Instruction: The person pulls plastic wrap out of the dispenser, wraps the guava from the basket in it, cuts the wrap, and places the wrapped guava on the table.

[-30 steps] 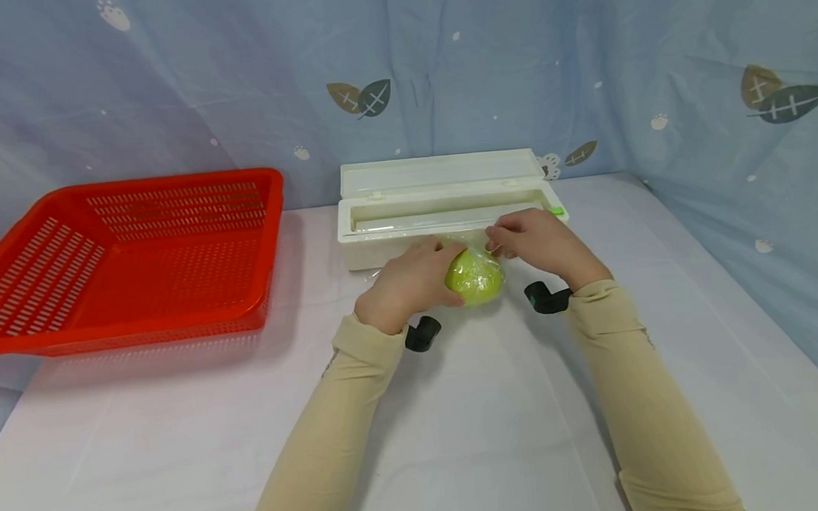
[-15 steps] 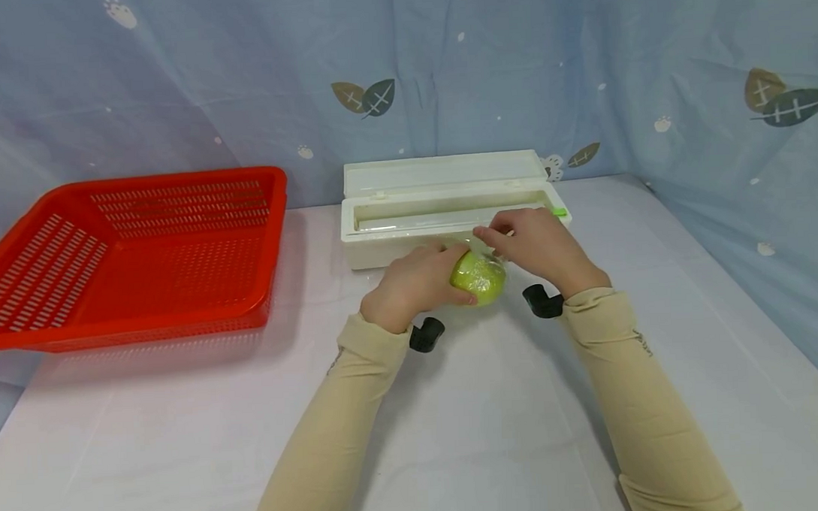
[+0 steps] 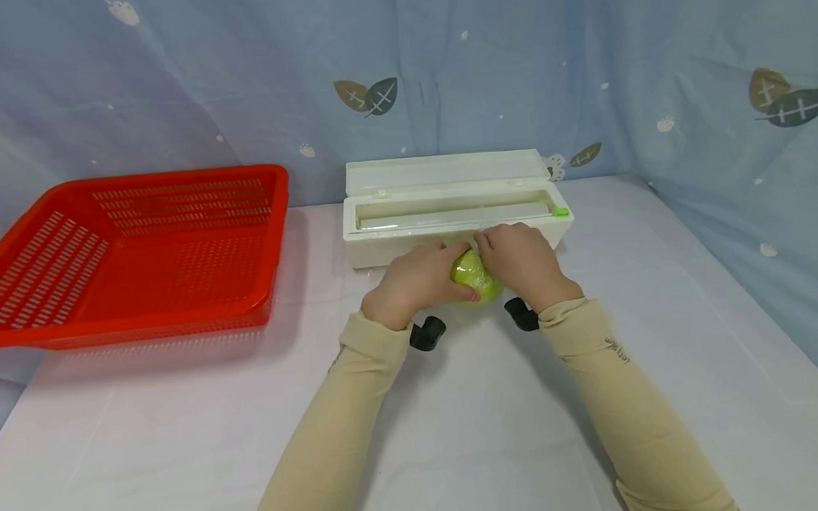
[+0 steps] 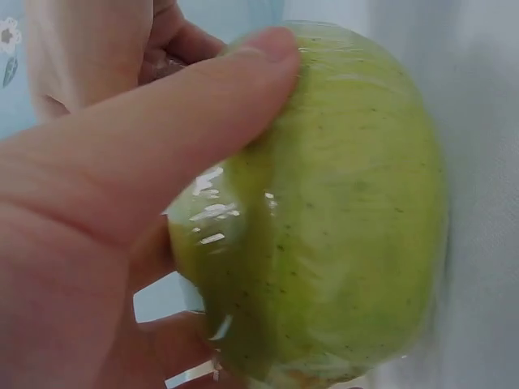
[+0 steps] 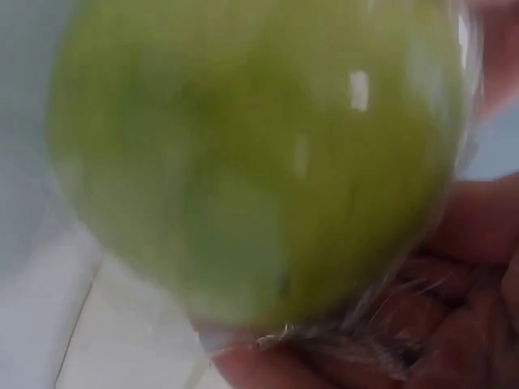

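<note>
A round yellow-green fruit (image 3: 476,277), apple-like and speckled, is wrapped in clear cling film with glossy creases. My left hand (image 3: 420,281) grips it from the left. In the left wrist view the thumb lies across the wrapped fruit (image 4: 349,203), and other fingers curl behind. My right hand (image 3: 520,260) is against its right side, fingers curled and partly hidden in the head view. Crumpled cling film (image 5: 357,344) is bunched between curled fingers in the right wrist view, at the edge of the blurred fruit (image 5: 243,162).
Behind the hands stands a white cling-film dispenser box (image 3: 409,249), its lid (image 3: 447,171) raised, with a roll inside and a green slider (image 3: 560,212) at the right end. A red perforated basket (image 3: 174,321) sits at the left on the white-covered table (image 3: 483,433).
My right hand has moved left and slightly down, from pulling film at the fruit's upper right to lying close against it. The left hand keeps its grip, shifted a little to the right.
</note>
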Demonstrator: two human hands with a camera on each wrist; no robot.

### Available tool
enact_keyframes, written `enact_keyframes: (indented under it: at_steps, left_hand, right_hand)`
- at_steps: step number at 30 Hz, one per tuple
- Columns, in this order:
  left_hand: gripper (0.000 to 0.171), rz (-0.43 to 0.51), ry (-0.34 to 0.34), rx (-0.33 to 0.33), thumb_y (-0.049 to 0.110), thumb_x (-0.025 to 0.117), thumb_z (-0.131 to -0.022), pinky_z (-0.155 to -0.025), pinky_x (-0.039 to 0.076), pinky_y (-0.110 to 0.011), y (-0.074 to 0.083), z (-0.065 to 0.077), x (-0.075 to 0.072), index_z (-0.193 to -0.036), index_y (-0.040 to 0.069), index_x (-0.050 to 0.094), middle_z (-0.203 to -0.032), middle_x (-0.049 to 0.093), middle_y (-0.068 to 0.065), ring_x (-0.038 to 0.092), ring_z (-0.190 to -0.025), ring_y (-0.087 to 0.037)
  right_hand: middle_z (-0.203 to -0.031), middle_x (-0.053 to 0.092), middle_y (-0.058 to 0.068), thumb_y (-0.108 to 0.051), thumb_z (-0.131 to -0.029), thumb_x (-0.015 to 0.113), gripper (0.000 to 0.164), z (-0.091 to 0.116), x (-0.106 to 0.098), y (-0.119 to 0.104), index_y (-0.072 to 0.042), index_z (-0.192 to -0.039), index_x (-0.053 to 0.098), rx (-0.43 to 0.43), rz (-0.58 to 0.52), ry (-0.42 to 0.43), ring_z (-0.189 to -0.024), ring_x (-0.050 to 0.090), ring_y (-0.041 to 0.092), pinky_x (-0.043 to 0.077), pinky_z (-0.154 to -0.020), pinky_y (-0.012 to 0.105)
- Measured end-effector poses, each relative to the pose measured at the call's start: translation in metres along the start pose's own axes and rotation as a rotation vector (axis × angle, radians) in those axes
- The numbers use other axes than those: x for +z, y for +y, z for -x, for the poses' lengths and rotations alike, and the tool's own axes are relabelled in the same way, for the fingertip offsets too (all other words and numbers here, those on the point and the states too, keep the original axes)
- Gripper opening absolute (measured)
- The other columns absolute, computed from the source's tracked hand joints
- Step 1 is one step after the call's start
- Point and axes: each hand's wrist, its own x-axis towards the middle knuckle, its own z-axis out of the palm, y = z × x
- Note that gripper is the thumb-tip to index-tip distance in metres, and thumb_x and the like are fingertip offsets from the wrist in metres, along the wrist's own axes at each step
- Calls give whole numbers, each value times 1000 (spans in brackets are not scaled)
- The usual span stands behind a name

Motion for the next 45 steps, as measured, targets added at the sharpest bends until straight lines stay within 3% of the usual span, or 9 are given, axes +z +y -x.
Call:
enact_keyframes:
  at_steps: [8,16,19,22,25,27,31,38,45]
  left_hand:
    - [53,122,44,41,46,73,-67,-68,42,-27,-9,-4,3,-112,25,53,-99,54,6,49,-84,-10]
    - [52,146,38,77,43,73,-69,-70,42,-25,-11,-4,2,-113,24,53,-98,54,7,49,-83,-10]
    - [54,125,34,76,44,73,-68,-70,42,-26,-10,-4,3,-114,24,53,-99,54,6,49,-84,-11]
    - [61,94,27,70,47,73,-68,-74,42,-28,-8,-3,3,-121,24,52,-105,55,4,50,-90,-12]
    - [68,73,8,56,50,71,-68,-79,42,-31,-8,-3,3,-127,25,48,-114,54,2,48,-100,-14]
    - [71,73,-1,46,51,70,-68,-79,42,-32,-8,-3,2,-130,26,46,-118,52,1,46,-104,-15]
    - [68,91,-10,43,51,70,-69,-73,43,-33,-7,-4,2,-128,28,46,-116,52,2,46,-102,-15]
    - [63,90,-1,66,50,71,-68,-68,43,-29,-8,-6,3,-123,25,50,-104,54,5,47,-92,-12]
    - [42,93,11,93,47,71,-69,-64,42,-27,-12,-7,2,-100,25,54,-86,53,7,49,-82,-11]
  right_hand:
    - [-57,52,7,-18,-94,41,29,11,12,-21,-5,-71,53,-71,83,97,-48,51,22,44,-46,37]
    - [-57,46,3,-22,-96,40,24,23,17,-19,-8,-92,59,-90,-126,149,-47,41,16,35,-48,30]
    - [-75,60,8,-23,-95,42,31,30,20,-11,-8,-118,57,-110,-185,152,-52,44,16,37,-52,30]
    - [-109,61,9,-25,-94,45,38,36,22,-4,-12,-129,49,-134,-227,162,-76,58,20,45,-67,34]
    - [-126,51,5,-26,-93,47,37,41,24,0,-13,-128,50,-158,-275,181,-106,54,24,43,-84,40]
    - [-128,49,3,-24,-92,49,35,43,25,2,-14,-126,52,-177,-301,201,-114,48,24,41,-88,41]
    - [-127,51,2,-17,-89,55,31,46,26,4,-11,-119,58,-230,-310,252,-112,49,22,43,-87,39]
    - [-111,61,5,-11,-80,66,27,48,24,2,-7,-108,66,-321,-235,391,-95,60,21,50,-66,33]
    - [-100,65,8,-3,-74,70,23,48,24,-1,-3,-97,70,-436,-221,437,-97,60,20,49,-75,35]
